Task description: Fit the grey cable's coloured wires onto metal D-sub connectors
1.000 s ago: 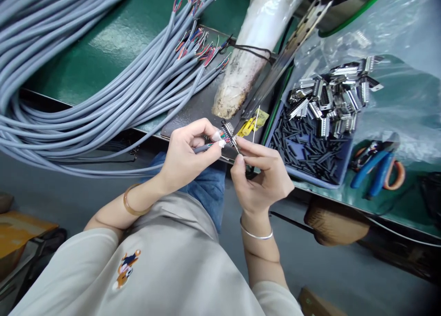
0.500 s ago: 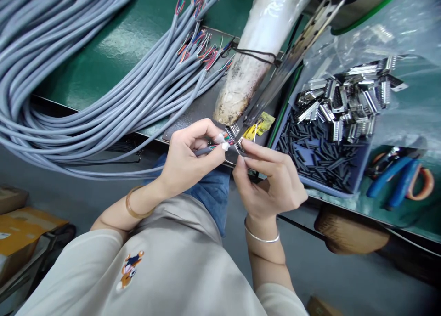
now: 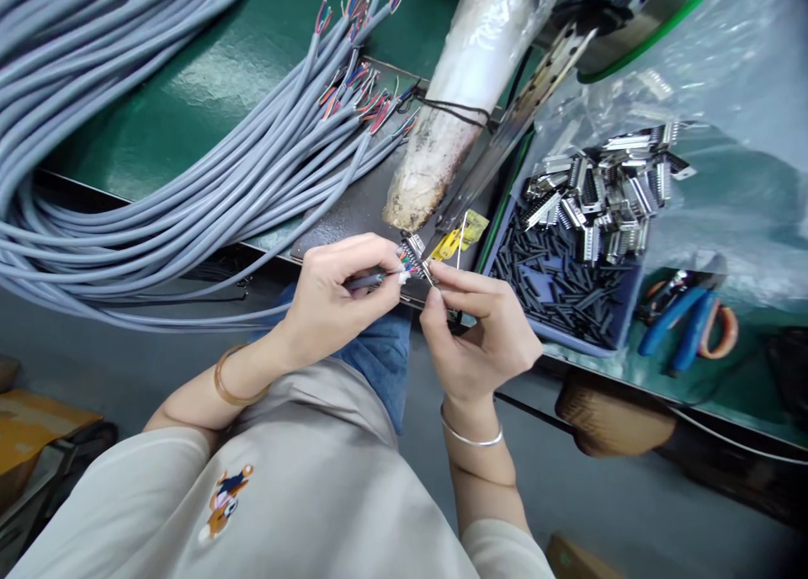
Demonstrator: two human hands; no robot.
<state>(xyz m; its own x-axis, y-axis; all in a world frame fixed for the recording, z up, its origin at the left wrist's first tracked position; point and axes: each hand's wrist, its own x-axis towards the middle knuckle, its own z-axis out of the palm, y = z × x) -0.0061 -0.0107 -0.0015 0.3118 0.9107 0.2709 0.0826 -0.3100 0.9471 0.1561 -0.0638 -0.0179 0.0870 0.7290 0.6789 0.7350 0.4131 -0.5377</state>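
My left hand (image 3: pixel 341 286) is closed in a pinch around the stripped end of a grey cable (image 3: pixel 364 282), whose thin coloured wires fan out past my fingertips. White material covers the tips of my thumb and finger. The wires meet the row of pins on a metal D-sub connector (image 3: pixel 415 246); whether each one is attached is too small to tell. My right hand (image 3: pixel 483 331) pinches the near end of this connector between thumb and forefinger. Close above stand a white plastic-wrapped tube (image 3: pixel 451 108) and a slotted metal bar (image 3: pixel 498 154). A yellow tag (image 3: pixel 449 244) lies beside them.
Many grey cables (image 3: pixel 208 192) with bared coloured ends cover the left side of the green bench (image 3: pixel 170 124). A blue tray (image 3: pixel 622 326) at right holds short black tubes (image 3: pixel 536 284) and metal connectors (image 3: pixel 590 192). Blue- and orange-handled pliers (image 3: pixel 691 326) lie farther right.
The view has shifted slightly, so bench items appear farther left. My left fingers have drawn back a little, showing more of the connector's pins and wires. Both hands keep their grip.
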